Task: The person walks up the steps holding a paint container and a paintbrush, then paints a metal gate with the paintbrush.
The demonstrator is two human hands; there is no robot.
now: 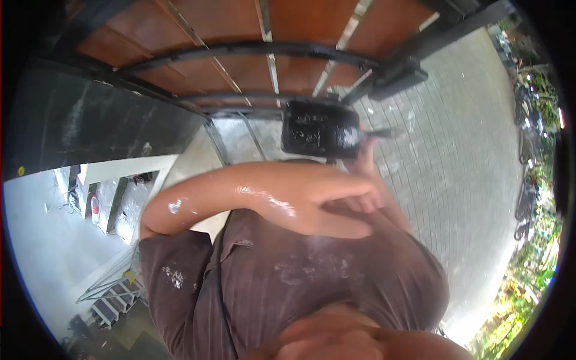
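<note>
Black power tool (pixel 320 129), held up before the brown-panelled gate (pixel 252 36) by the right hand (pixel 365 157), fingers gripping its near end; judged step: working the tool along the gate's dark rail (pixel 252 96); next calls for steady aim; left hand (pixel 336 204) crosses the chest, fingers loosely curled, forearm wet.

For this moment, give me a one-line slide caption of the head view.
Wet left hand folded over right hand gripping a black boxy power tool before a brown-panelled metal gate.
</note>
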